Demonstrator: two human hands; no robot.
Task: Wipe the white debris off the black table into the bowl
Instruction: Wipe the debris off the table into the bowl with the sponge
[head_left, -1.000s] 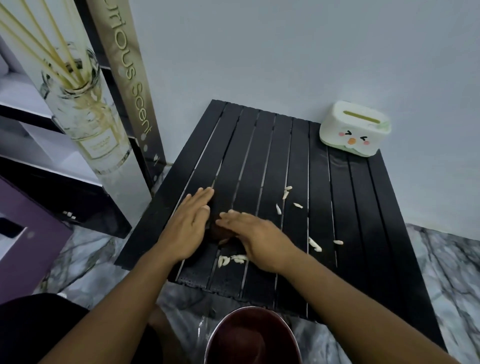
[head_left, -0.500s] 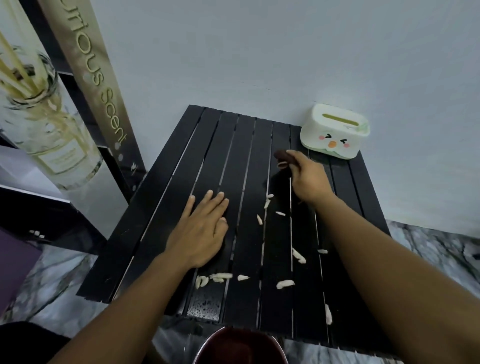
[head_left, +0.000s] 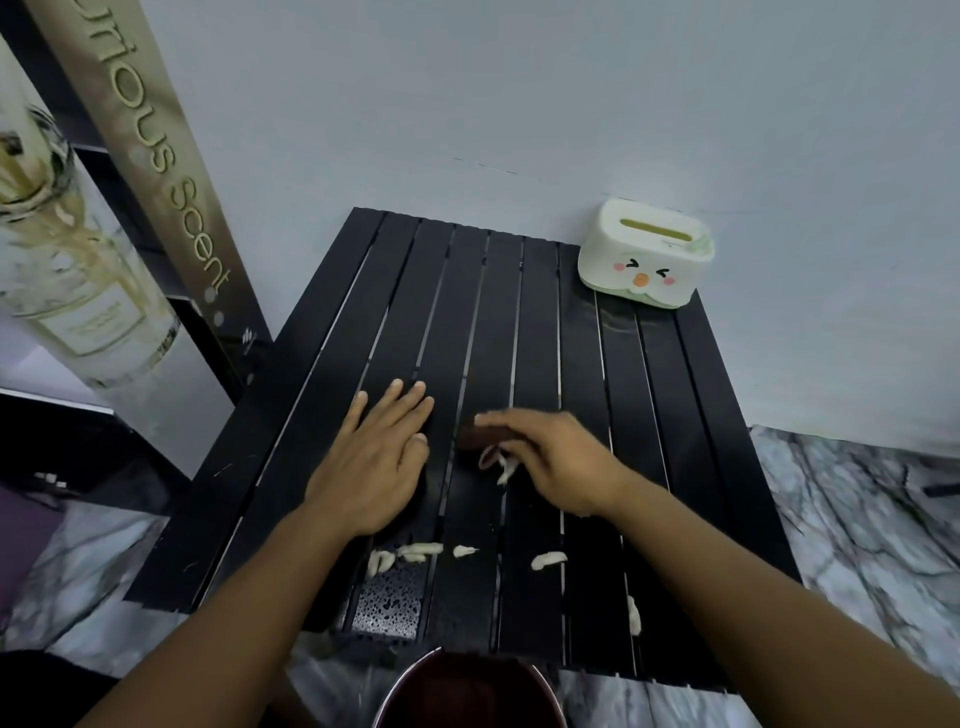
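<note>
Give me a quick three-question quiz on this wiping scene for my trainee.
1. True or false: the left hand lies flat on the black table.
2. What does the right hand hold? A) a dark wiping pad B) a spoon C) nothing
3. Fill in: the white tissue box sits at the table's far ____ corner.

Key
1. True.
2. A; white debris lies nearer the bowl.
3. Right.

Two bare forearms, no sleeves (nothing worn)
</note>
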